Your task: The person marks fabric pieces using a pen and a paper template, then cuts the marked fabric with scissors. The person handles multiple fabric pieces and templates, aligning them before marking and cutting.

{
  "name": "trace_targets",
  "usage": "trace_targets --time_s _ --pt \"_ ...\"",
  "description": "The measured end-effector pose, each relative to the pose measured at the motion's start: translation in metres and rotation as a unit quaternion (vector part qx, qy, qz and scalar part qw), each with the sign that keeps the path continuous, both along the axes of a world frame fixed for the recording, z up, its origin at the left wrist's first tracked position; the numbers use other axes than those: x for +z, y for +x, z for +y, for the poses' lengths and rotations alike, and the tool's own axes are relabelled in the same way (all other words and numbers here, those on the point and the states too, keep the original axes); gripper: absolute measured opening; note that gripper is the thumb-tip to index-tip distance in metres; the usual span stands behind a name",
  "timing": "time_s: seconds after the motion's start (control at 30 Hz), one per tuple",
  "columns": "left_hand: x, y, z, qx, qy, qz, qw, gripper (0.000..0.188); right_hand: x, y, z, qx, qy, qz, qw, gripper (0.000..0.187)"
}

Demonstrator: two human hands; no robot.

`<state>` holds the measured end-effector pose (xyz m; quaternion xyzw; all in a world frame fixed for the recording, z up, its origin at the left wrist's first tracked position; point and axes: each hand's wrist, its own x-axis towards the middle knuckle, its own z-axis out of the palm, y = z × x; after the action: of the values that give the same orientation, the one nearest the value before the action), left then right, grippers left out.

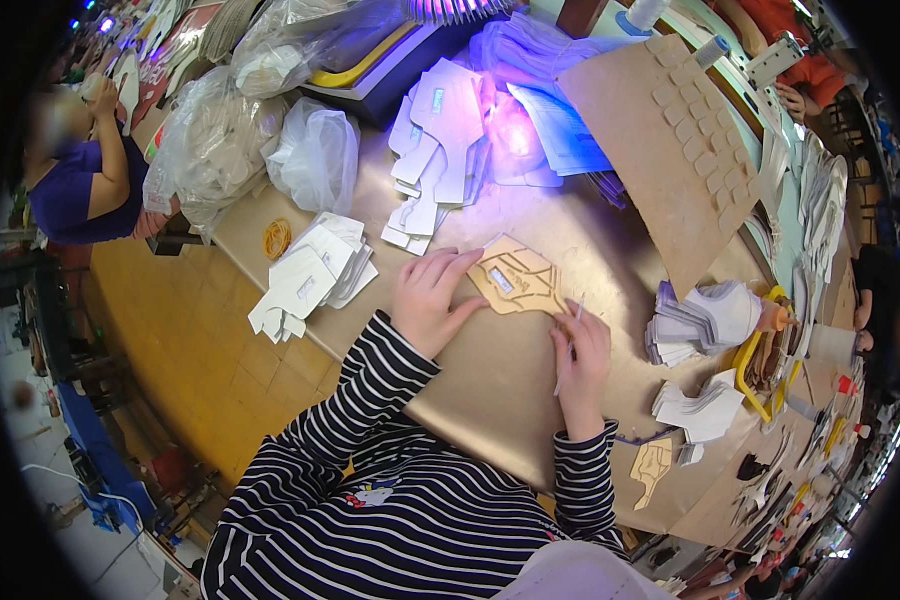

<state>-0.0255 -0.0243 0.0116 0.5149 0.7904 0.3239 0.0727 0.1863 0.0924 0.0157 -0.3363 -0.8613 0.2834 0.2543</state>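
A tan stencil board (533,288) with cut slots and a small label lies before me on the table, a pale piece edge showing under its upper side. My left hand (432,302) grips its left end, index finger along the upper edge and thumb at the lower edge. At its narrow right end is my right hand (583,362), fingers closed round a slim pale pen (561,374) and the fingertips touching the board. To the left of the left hand lies a fanned stack of white cut pieces (305,275). Beyond the stencil sit more white pieces (448,130) under a bluish light.
Plastic bags (315,155) and yellow rubber bands (276,238) lie at the left. A large brown board (660,150) with small tabs leans at the far right. White stacks (705,318) and another tan stencil (652,470) lie at the right. A person (90,185) sits far left.
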Motion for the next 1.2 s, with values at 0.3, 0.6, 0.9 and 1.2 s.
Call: trace_targets --time_s 0.3,0.6,0.9,1.2 --pt "-0.008 0.013 0.018 0.034 0.067 -0.027 0.997 0.041 0.004 -0.01 0.028 0.002 0.001 0.007 1.0 0.024" --pt "-0.009 0.013 0.018 0.031 0.077 -0.008 0.997 0.024 0.001 -0.015 0.03 -0.015 0.007 0.012 1.0 0.022" --pt "-0.008 0.012 0.02 0.044 0.073 -0.004 0.996 0.022 -0.003 -0.014 0.032 -0.011 0.025 0.013 1.0 0.02" --pt "-0.005 0.013 0.022 0.047 0.065 0.0 0.997 0.024 -0.003 -0.014 0.031 -0.014 0.011 0.032 0.999 0.019"
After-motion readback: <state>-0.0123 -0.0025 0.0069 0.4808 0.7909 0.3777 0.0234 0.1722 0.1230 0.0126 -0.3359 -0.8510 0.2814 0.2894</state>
